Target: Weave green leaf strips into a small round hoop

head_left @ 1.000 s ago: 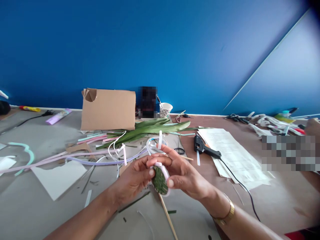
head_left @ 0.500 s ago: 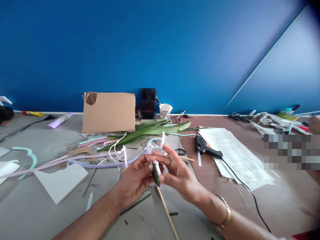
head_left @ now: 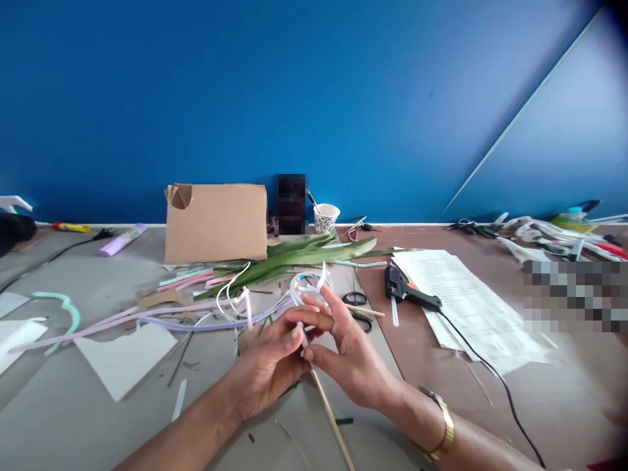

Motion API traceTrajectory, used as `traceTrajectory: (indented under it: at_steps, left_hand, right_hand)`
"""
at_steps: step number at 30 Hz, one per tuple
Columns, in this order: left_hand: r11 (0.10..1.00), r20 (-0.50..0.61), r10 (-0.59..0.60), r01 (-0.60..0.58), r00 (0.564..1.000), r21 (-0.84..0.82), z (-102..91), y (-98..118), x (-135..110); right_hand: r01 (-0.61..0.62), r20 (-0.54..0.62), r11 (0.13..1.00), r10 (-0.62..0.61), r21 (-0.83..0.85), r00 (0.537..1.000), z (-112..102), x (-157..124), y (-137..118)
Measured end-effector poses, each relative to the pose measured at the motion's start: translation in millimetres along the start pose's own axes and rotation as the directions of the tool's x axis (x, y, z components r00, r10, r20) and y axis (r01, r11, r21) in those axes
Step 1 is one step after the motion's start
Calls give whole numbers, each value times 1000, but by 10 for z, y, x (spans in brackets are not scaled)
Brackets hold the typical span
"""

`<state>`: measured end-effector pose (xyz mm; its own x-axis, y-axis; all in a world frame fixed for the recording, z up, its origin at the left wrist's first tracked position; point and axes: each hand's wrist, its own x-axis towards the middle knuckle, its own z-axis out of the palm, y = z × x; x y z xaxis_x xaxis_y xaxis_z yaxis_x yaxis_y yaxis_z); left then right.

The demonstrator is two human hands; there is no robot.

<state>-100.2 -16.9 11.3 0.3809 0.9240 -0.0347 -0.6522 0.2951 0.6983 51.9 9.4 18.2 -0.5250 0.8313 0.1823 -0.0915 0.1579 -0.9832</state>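
Note:
My left hand [head_left: 267,365] and my right hand [head_left: 349,356] meet low in the middle of the view, above the table. Both pinch a small pink-edged piece [head_left: 305,337], which I see only edge-on between the fingertips. A thin wooden stick [head_left: 333,422] runs from under the fingers toward me. My right wrist wears a gold watch [head_left: 445,425]. White paper loops [head_left: 308,284] lie just beyond my fingers. Long green leaves [head_left: 299,256] lie further back.
A black glue gun [head_left: 407,294] with its cord lies on white sheets [head_left: 466,304] to the right. Black scissors [head_left: 358,307] lie beside my right hand. A cardboard box [head_left: 216,222] and a paper cup [head_left: 326,217] stand by the blue wall. Pastel paper strips [head_left: 147,314] cover the left.
The woven green oval faced me a second ago. It has been turned edge-on and is now almost hidden between my fingers. Both hands sank slightly toward the table.

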Motion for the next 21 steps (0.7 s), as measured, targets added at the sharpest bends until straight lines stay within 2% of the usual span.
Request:
traceTrajectory:
  at_steps: [4, 8, 17, 19, 21]
  left_hand:
    - [999, -10, -30, 30, 1000, 22, -17, -22, 3]
    - [999, -13, -11, 12, 1000, 30, -8, -23, 8]
    - [999, -114, -10, 15, 993, 48, 6, -46, 22]
    - [998, -136, -12, 20, 991, 60, -8, -50, 19]
    - [996, -166, -2, 17, 986, 91, -12, -39, 11]
  right_hand:
    - [14, 5, 1000, -14, -18, 1000, 8, -18, -2]
    - [-13, 4, 1000, 13, -11, 1000, 22, -25, -17]
    - [-73, 35, 996, 75, -55, 997, 40, -58, -49]
    - [-47, 39, 998, 48, -36, 998, 19, -79, -42]
    - [19, -38, 999, -20, -35, 999, -15, -86, -38]
